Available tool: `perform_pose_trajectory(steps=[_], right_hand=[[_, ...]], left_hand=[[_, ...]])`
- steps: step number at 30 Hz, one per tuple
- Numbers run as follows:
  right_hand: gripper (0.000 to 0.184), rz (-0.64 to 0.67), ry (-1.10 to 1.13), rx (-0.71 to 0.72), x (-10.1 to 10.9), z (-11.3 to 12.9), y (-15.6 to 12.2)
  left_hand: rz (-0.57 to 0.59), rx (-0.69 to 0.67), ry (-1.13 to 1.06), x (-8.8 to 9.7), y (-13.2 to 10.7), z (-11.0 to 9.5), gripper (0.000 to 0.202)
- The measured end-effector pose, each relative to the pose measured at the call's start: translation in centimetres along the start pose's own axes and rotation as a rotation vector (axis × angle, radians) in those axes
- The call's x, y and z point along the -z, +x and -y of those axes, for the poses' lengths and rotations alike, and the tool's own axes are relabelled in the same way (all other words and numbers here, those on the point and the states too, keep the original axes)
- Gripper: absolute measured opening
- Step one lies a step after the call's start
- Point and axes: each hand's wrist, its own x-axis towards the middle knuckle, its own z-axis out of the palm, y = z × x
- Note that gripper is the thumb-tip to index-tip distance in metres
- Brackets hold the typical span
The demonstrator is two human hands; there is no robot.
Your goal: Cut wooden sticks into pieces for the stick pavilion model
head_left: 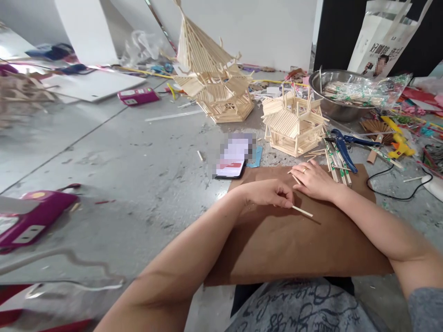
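Observation:
My left hand [272, 192] is closed in a pinch on one end of a short wooden stick [303, 211], whose other end points right above the brown cardboard [277, 249]. Just beyond it, my right hand [315, 180] rests low over the far part of the cardboard. A second short stick [296, 179] shows between its thumb and fingers. A small hexagonal stick-built model [294, 122] stands past my hands. Blue-handled cutters [342, 147] and chopsticks in green-printed wrappers [332, 159] lie right of it.
A taller stick tower [216, 83] stands behind, left of the small model. A phone [233, 157] lies at the cardboard's far left corner. To the right are a metal bowl [341, 110] of wrapped chopsticks, a yellow glue gun [399, 143] and its black cable. Purple boxes [138, 96] sit left.

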Motion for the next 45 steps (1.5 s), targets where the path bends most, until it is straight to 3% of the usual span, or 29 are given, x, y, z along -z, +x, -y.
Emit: perform_pose_trajectory(steps=[3, 6, 8, 11, 14, 19, 21, 26, 29, 35, 39, 42, 45], right_hand=[[0.027, -0.05, -0.073, -0.033, 0.0, -0.4, 0.2], [0.027, -0.066, -0.116, -0.097, 0.1, -1.0, 0.3], [0.026, -0.06, -0.108, -0.145, 0.3, -1.5, 0.2], [0.02, -0.017, -0.017, -0.261, 1.0, -2.2, -0.1], [0.016, 0.052, 0.104, -0.403, 1.8, -2.7, -0.5], [0.011, 0.11, 0.275, -0.53, 2.4, -3.2, -0.9], [0.011, 0.03, 0.501, -0.565, 2.4, -3.3, -0.8], [0.025, -0.164, 1.517, -0.642, 2.6, -2.4, -0.3], [0.03, -0.176, 1.731, -0.638, 2.9, -1.5, -0.2], [0.024, -0.181, 1.723, -0.544, 2.9, -0.9, -0.4], [0.022, -0.168, 1.63, -0.51, 3.0, -1.2, -0.5], [0.017, -0.204, 1.342, -0.457, 3.2, -1.2, -0.6], [0.011, -0.231, 0.959, -0.333, 3.3, -0.9, -0.6]], left_hand=[[-0.033, 0.023, -0.093, -0.1, 0.0, -0.2, 0.029], [-0.106, 0.052, -0.189, -0.3, -0.1, -0.3, 0.031], [-0.215, 0.087, -0.244, -0.5, 0.0, -0.3, 0.031], [-0.474, 0.133, -0.376, -1.0, 0.5, -0.1, 0.029], [-0.704, 0.103, -0.564, -1.5, 1.0, -0.2, 0.026], [-0.812, 0.068, -0.75, -2.2, 1.4, -1.1, 0.028], [-0.844, 0.057, -0.814, -2.4, 1.5, -1.5, 0.029], [-0.892, 0.038, -0.91, -3.0, 1.9, -1.9, 0.031], [-0.867, 0.035, -0.891, -3.4, 2.3, -1.7, 0.031], [-0.745, 0.026, -0.743, -3.6, 2.3, -1.6, 0.029], [-0.7, 0.045, -0.411, -3.1, 1.9, -2.0, 0.024], [-0.806, -0.041, -0.132, -2.4, 1.9, -2.1, 0.022], [-0.9, -0.021, 0.036, -1.8, 2.4, -1.8, 0.02]])
